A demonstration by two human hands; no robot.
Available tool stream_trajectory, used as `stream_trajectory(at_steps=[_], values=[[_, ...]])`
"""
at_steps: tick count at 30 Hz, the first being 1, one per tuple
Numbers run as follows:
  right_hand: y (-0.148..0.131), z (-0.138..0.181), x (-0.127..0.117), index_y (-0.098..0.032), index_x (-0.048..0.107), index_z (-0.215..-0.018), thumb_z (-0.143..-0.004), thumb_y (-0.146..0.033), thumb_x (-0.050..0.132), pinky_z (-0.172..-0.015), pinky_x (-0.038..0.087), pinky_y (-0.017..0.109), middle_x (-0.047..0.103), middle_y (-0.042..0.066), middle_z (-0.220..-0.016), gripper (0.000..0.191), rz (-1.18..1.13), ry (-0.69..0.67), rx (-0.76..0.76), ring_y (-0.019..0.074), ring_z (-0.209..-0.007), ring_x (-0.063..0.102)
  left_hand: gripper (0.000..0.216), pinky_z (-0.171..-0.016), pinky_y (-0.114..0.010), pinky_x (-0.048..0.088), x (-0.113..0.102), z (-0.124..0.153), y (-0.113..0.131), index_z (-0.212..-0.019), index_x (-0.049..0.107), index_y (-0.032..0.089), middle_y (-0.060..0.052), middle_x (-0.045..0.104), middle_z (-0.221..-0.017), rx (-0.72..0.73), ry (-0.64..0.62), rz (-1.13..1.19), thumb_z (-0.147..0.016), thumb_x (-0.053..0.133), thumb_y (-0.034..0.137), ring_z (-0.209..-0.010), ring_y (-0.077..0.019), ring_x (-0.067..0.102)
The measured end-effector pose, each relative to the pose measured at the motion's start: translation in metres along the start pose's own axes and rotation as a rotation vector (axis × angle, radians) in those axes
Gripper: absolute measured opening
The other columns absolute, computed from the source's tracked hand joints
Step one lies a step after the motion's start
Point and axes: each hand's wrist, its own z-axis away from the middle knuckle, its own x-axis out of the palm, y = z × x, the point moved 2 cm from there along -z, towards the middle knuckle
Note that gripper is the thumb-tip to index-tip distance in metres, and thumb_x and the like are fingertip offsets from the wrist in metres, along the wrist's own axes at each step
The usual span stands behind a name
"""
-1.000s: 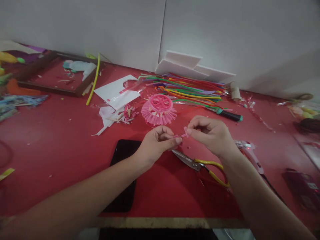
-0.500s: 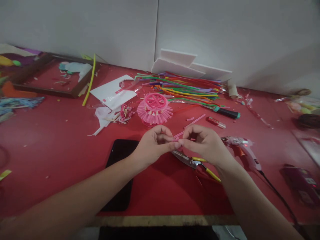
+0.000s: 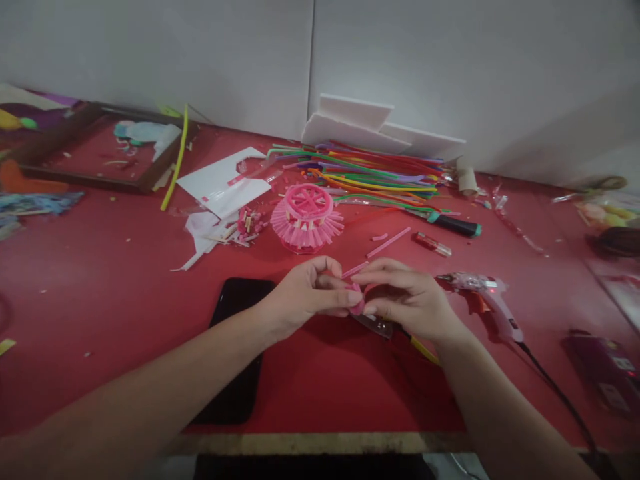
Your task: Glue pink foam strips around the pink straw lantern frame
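Note:
A small pink piece (image 3: 356, 300), too small to make out in detail, is pinched between the thumb and fingers of my left hand (image 3: 313, 293). My right hand (image 3: 407, 293) curls round the piece from the other side, its thumb and fingertips at the edge. Just beyond my hands stands a round pink craft (image 3: 307, 217) with a spoked top and a fringed skirt. Under my fingers lie pliers or cutters with yellow handles (image 3: 424, 349), their jaws partly covered. Thin pink sticks (image 3: 389, 243) rest behind my right hand.
A pink glue gun (image 3: 487, 300) with a cord lies at the right, near a dark purple box (image 3: 603, 370). A black phone (image 3: 235, 373) sits under my left forearm. Colourful pipe cleaners (image 3: 380, 177), a cutter knife (image 3: 455, 224) and a wooden frame (image 3: 90, 180) are farther back.
My fingers have turned the pink piece, and more of it shows now. The right hand's fingers have shifted and spread slightly, covering more of the yellow-handled tool.

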Motion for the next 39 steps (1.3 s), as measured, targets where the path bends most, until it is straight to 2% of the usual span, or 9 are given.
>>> stream_trajectory(at_steps=[11, 23, 30, 39], values=[[-0.0008, 0.0030, 0.0032, -0.035, 0.078, -0.113, -0.078, -0.024, 0.087, -0.087, 0.061, 0.029, 0.078, 0.002, -0.105, 0.038, 0.001, -0.021, -0.108, 0.0158, -0.095, 0.073, 0.057, -0.053, -0.015, 0.058, 0.0005, 0.0002, 0.0007, -0.079, 0.054, 0.016, -0.001, 0.078, -0.064, -0.069, -0.040, -0.027, -0.051, 0.102, 0.029, -0.055, -0.0100, 0.072], [0.0028, 0.0081, 0.0054, -0.032, 0.076, -0.113, -0.083, -0.026, 0.083, -0.086, 0.059, 0.025, 0.073, 0.002, -0.104, 0.031, 0.006, -0.053, -0.081, 0.0129, -0.094, 0.070, 0.055, -0.053, -0.015, 0.057, 0.0004, -0.0007, -0.0012, -0.078, 0.055, 0.016, 0.000, 0.076, -0.061, -0.099, -0.070, -0.069, -0.052, 0.102, 0.030, -0.055, -0.0093, 0.070], [0.0058, 0.0076, 0.0077, -0.031, 0.075, -0.112, -0.084, -0.025, 0.082, -0.084, 0.059, 0.024, 0.070, 0.002, -0.106, 0.029, -0.058, -0.062, -0.033, 0.0126, -0.095, 0.069, 0.057, -0.053, -0.015, 0.055, 0.0012, -0.0011, -0.0045, -0.077, 0.052, 0.017, 0.001, 0.078, -0.064, -0.087, -0.063, -0.015, -0.051, 0.102, 0.027, -0.052, -0.0076, 0.068], [0.0067, 0.0097, 0.0096, -0.030, 0.074, -0.112, -0.082, -0.023, 0.083, -0.079, 0.061, 0.022, 0.071, 0.003, -0.106, 0.032, -0.081, -0.043, -0.032, 0.0124, -0.093, 0.070, 0.053, -0.055, -0.015, 0.054, 0.0027, 0.0006, -0.0008, -0.074, 0.048, 0.017, 0.003, 0.075, -0.060, -0.043, -0.090, -0.003, -0.059, 0.099, 0.023, -0.053, -0.0074, 0.069]])
